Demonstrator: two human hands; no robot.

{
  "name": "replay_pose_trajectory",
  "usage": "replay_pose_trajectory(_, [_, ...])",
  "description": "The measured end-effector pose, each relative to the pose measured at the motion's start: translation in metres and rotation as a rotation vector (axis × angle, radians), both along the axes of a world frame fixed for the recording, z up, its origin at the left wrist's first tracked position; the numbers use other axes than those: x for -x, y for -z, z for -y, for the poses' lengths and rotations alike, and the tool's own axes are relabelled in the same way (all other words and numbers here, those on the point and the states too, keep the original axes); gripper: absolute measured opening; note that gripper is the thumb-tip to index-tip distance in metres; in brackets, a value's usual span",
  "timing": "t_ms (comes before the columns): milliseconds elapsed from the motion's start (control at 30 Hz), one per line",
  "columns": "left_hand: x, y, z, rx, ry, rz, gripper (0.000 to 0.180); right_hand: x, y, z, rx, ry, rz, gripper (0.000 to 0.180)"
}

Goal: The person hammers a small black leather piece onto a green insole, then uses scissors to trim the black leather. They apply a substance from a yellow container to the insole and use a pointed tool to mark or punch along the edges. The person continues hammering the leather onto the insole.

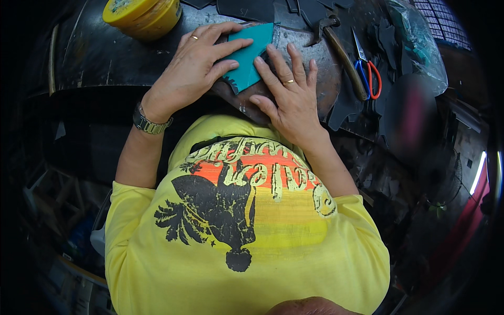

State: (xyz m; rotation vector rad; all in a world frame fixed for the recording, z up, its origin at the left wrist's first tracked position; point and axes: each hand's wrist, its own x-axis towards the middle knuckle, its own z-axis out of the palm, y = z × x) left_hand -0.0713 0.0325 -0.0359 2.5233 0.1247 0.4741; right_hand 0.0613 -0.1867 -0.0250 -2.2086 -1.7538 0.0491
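Pressing in from both sides, two bare hands meet at a teal sheet (254,58), which lies flat on a worn brown-grey board (315,58) at the near edge of the black table (105,58)! From the left, the left hand (197,63) reaches across the sheet's left side, fingers fanned apart, index and thumb laid over the teal, a watch (149,123) on its wrist; whether any fingertip tucks beneath the sheet, I cannot tell. Over to the right hand (294,92): palm down, fingers spread wide, index tip at the sheet's right edge, ring and little fingers out over the board, thumb stretched towards the other hand and apart from the teal. Under the sheet's lower left corner, a jagged dark edge (231,84) peeks out. Now the surroundings: a yellow tub (142,23) up beyond the left hand, a wooden-handled hammer (346,65) to the right, scissors (374,81) with red and blue handles just beside it, and, farther right, a clear plastic bag (428,65) with teal pieces inside
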Motion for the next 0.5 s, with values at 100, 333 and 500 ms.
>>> replay_pose_trajectory(100, [0.0, -0.001, 0.0, -0.003, -0.013, 0.005, 0.041, -0.001, -0.006, 0.003, 0.002, -0.009, 0.015, 0.06])
replay_pose_trajectory(333, [-0.004, -0.003, -0.001, 0.085, 0.009, 0.001, 0.042, -0.034, -0.02, -0.01, -0.194, 0.056, -0.219, 0.041])
replay_pose_trajectory(500, [-0.004, -0.003, -0.002, 0.083, 0.005, 0.006, 0.042, -0.019, -0.007, -0.023, -0.062, 0.087, 0.032, 0.05])
